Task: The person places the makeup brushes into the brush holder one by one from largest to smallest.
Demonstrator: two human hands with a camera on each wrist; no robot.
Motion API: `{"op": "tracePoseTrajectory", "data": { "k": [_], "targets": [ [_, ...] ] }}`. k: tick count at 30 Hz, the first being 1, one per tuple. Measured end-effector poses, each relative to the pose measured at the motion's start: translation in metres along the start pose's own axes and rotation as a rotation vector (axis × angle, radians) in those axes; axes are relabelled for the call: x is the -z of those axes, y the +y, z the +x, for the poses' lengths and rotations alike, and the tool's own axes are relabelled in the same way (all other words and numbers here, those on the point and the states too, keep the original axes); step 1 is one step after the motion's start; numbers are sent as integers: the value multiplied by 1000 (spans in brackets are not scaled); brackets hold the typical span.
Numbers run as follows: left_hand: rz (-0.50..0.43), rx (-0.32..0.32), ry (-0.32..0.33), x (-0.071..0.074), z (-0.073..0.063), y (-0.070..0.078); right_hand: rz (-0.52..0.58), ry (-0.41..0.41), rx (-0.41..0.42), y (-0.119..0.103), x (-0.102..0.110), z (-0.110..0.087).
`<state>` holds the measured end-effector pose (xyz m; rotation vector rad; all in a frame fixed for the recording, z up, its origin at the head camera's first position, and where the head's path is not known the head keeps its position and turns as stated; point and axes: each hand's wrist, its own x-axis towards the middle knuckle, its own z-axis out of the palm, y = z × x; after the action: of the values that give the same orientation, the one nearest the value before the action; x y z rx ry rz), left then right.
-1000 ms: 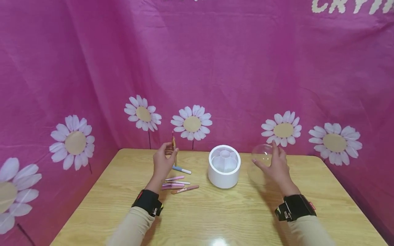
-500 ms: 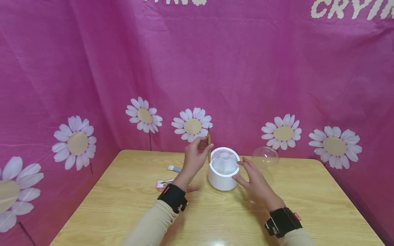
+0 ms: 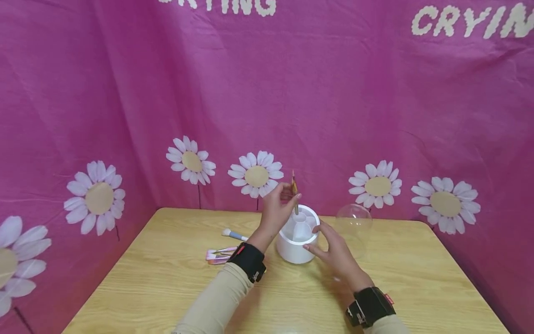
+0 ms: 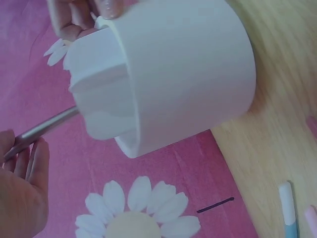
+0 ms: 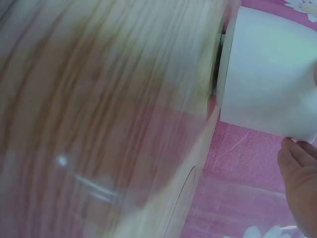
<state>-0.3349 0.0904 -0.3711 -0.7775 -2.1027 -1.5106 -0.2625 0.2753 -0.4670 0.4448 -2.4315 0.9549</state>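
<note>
My left hand (image 3: 277, 208) pinches a slim makeup brush (image 3: 294, 186) upright, its tip pointing up. The brush's lower end is inside the round white brush holder (image 3: 296, 253). In the left wrist view, the metallic handle (image 4: 49, 127) runs behind the divider wall of the holder's insert (image 4: 101, 94); its end is hidden. My right hand (image 3: 335, 250) grips the holder's right rim, thumb outside and fingers over the edge. The holder stands upright on the table, with a divided insert inside it.
A clear dome cover (image 3: 354, 225) stands just right of the holder, behind my right hand. Left of the holder lie a blue-handled brush (image 3: 237, 235) and several pink brushes (image 3: 217, 257), partly hidden by my left wrist. A pink flowered cloth (image 3: 325, 102) hangs behind the wooden table (image 3: 158, 287).
My left hand has carried the brush right, from above the loose brushes into the holder. My right hand has left the clear cover and moved left to grip the holder's rim.
</note>
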Motion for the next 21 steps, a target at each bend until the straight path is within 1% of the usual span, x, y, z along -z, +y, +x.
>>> {"op": "tracePoseTrajectory", "data": {
  "k": [4, 11, 16, 21],
  "targets": [
    [33, 2, -51, -1, -1, -3, 16, 1, -12, -3, 0, 1],
    [72, 8, -88, 0, -8, -8, 26, 3, -8, -5, -2, 0],
    [144, 20, -152, 2, -15, -13, 36, 15, -11, -5, -3, -1],
    [252, 32, -175, 4, -20, -17, 53, 15, -7, -6, -2, -1]
  ]
}}
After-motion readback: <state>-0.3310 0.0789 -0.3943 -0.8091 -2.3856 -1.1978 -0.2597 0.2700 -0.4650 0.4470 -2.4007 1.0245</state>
